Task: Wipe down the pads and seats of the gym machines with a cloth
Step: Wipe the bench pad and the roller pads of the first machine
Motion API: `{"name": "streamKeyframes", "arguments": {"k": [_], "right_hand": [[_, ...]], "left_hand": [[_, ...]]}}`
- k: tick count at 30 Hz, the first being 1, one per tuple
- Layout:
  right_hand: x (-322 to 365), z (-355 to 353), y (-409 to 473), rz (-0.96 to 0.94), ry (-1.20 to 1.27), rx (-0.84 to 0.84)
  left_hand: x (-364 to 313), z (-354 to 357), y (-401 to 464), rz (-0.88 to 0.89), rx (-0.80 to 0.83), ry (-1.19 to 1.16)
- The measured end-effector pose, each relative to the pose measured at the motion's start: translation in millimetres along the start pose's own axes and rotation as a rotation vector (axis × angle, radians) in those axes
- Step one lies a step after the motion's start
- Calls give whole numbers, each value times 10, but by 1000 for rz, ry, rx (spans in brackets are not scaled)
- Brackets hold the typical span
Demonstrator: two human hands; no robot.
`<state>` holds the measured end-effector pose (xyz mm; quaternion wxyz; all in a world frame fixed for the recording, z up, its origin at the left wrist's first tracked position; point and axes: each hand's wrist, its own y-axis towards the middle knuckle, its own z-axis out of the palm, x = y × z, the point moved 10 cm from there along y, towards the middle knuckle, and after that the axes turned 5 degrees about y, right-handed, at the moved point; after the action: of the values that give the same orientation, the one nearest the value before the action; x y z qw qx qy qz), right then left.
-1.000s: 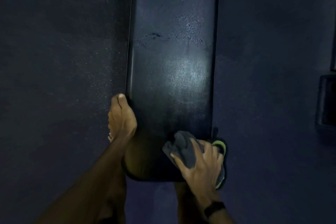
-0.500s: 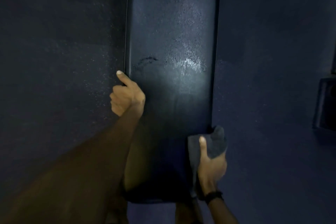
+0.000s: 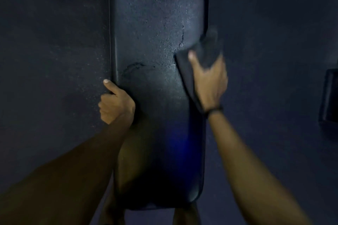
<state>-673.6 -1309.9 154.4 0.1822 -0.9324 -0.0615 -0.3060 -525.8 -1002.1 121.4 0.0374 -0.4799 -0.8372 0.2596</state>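
Head view: your right hand (image 3: 210, 80) clamps the cloth (image 3: 201, 56) at the bench pad (image 3: 157, 97) right edge; unwiped pad runs lengthwise ahead. Your left hand (image 3: 115, 104) grips its left edge.

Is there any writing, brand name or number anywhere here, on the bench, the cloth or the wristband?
None can be read. The bench pad, the cloth in the right hand and the dark wristband show no text; the picture is dim and the cloth blurred.
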Motion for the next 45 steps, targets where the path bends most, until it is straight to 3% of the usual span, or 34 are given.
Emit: {"name": "streamKeyframes", "arguments": {"k": [3, 5, 8, 11, 14, 18, 21, 23, 26, 31, 34, 37, 41, 43, 45], "right_hand": [[-879, -283, -1202, 240, 9, 109], [-1054, -288, -1389, 303, -8, 131], [-557, -135, -742, 193, 11, -28], [249, 149, 270, 35, -51, -79], [748, 311, 873, -8, -70, -91], [380, 62, -112, -204, -199, -32], [-139, -239, -1280, -238, -129, 105], [-301, -230, -1528, -247, -168, 174], [-201, -123, -1139, -244, -291, 17], [1057, 475, 378, -374, -431, -229], [1368, 688, 759, -400, -448, -208], [860, 429, -45, -528, -495, -82], [-395, 101, -1791, -538, -586, 279], [-641, 152, -1824, -442, -616, 246], [-459, 266, -1631, -458, -637, 151]], "left_hand": [[-2, 13, -9, 6, 36, 11], [12, 24, -14, -17, 68, 51], [-27, 9, 15, -16, 42, 48], [15, 44, 41, -9, 37, 86], [0, 33, 30, 0, 44, 14], [-22, -15, -24, 17, 51, -44], [-12, 2, 0, 7, 78, -34], [-24, -19, -1, 7, 61, -15], [-44, -27, -9, 16, 54, -11], [-75, -52, -37, 24, 54, -22], [-60, -33, -14, 10, 52, -53], [-33, -37, -33, 8, 36, -39], [-8, 9, -8, -2, 63, -39], [-2, 16, 5, 5, 57, -22], [3, 1, 1, 17, 55, -14]]}}
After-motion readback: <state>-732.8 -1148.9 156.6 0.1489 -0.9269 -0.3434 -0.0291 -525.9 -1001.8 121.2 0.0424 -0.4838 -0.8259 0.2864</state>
